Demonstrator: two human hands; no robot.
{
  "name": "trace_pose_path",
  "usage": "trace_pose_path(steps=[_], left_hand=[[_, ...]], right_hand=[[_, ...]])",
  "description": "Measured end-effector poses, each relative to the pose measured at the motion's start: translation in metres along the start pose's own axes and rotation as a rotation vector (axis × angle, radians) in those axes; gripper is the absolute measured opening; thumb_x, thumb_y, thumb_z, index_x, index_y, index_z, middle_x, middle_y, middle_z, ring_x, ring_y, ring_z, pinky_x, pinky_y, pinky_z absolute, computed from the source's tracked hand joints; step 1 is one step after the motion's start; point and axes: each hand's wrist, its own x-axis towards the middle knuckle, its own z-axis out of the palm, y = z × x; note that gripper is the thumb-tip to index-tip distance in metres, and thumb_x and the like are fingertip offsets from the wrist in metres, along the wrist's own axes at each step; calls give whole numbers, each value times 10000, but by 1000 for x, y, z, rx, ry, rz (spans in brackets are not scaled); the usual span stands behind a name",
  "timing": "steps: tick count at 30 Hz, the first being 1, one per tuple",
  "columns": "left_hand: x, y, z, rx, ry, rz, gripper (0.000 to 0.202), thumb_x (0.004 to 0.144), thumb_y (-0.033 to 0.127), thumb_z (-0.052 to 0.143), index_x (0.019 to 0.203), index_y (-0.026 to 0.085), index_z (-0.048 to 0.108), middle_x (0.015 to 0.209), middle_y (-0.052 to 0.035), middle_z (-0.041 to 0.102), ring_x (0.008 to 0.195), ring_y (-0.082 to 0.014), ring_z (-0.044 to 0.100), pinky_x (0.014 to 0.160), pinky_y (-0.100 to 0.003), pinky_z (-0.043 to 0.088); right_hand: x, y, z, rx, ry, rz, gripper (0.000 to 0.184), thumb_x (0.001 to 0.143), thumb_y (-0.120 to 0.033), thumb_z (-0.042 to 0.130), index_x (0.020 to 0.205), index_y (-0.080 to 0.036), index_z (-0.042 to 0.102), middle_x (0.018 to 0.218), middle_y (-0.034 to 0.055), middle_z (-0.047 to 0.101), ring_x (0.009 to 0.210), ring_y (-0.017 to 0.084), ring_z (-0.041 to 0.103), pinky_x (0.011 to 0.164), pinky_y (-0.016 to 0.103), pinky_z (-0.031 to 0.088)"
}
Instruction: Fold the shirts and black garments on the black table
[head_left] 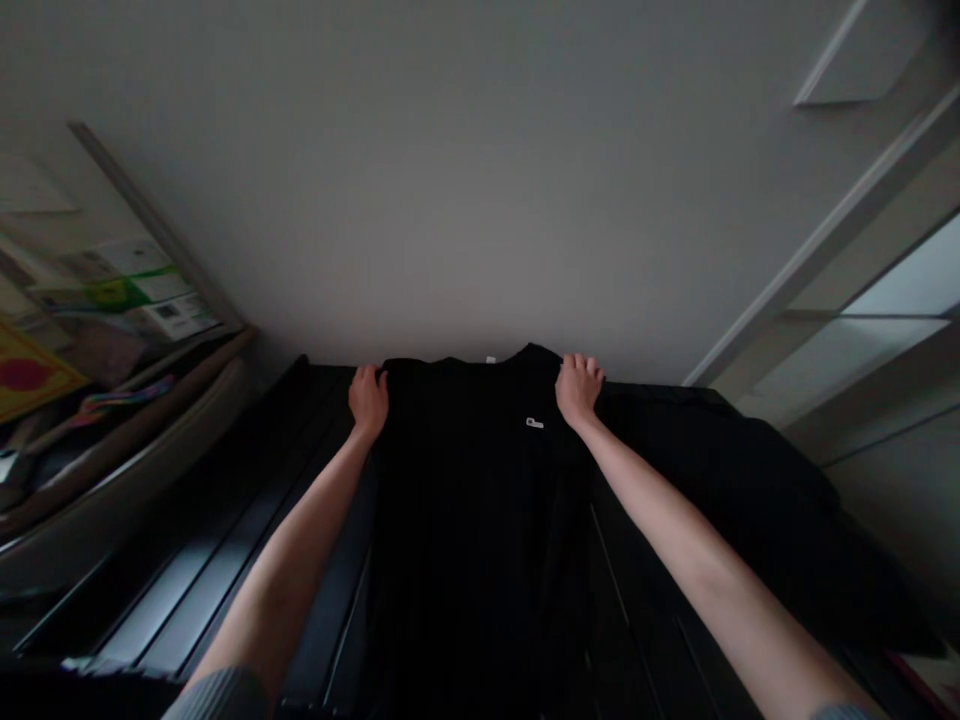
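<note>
A black shirt [465, 500] lies spread lengthwise on a dark slatted surface [187, 590], its collar end toward the wall. A small white mark shows on its chest and a pale tag at the neckline. My left hand [369, 402] is closed on the shirt's left shoulder corner. At the opposite shoulder, my right hand [580, 390] has its fingers curled over the fabric. Dim light hides most folds and the lower part of the shirt.
Behind the shirt rises a plain grey wall [480, 200]. More dark cloth [735, 480] lies to the right. On the left stands a rounded basket-like container [187, 430] with assorted items, near papers [176, 315] on a board.
</note>
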Motion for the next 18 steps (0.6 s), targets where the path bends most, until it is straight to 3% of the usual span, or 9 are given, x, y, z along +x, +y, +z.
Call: trace_pose_path(steps=[2,5,7,10,13,16,18], left_hand=[[4,9,8,37,15,-44,338,925,193,389,1228,159,535,1224,-162,576,1131,-279,543,941,-429,446],[-4,20,20,96,-15,-59,522,840,103,451,1357,171,447,1345,-194,489,1250,-347,443,971,-521,410],[-17,27,24,68,-99,69,505,838,109,452,1337,179,480,1354,-172,490,1264,-330,434,998,-501,402],[-42,34,27,-7,-352,317,367,900,191,406,1227,173,572,1269,-126,572,1157,-252,532,989,-418,432],[-69,32,25,59,-524,417,376,916,279,425,1257,208,567,1305,-105,579,1214,-270,505,1032,-474,391],[-84,14,19,228,-524,400,456,895,207,422,1334,274,525,1426,-76,506,1393,-310,309,1117,-585,229],[-84,-6,13,326,-488,353,522,879,141,386,1368,284,500,1460,-65,477,1434,-316,228,1128,-612,174]], right_hand=[[3,-9,8,2,15,20,455,932,-109,266,1319,-117,506,1299,222,530,1152,336,430,904,468,324],[-5,-18,26,-2,-76,-30,525,896,-95,334,1414,-124,415,1471,201,380,1235,328,397,941,450,339],[-15,-23,37,16,-198,-122,467,896,-160,393,1350,-126,494,1485,182,374,1294,321,351,985,445,334],[-34,-29,44,55,-433,-262,408,911,-311,440,1257,-146,580,1435,163,448,1339,319,309,1030,469,314],[-52,-29,37,64,-609,-327,531,856,-395,529,1351,-203,513,1487,134,394,1379,369,254,1059,542,266],[-61,-17,20,5,-710,-368,687,750,-308,647,1407,-261,449,1529,107,332,1388,443,228,1061,579,253],[-60,-2,7,-75,-735,-353,677,717,-182,655,1368,-258,485,1483,126,383,1307,428,390,1009,529,345]])
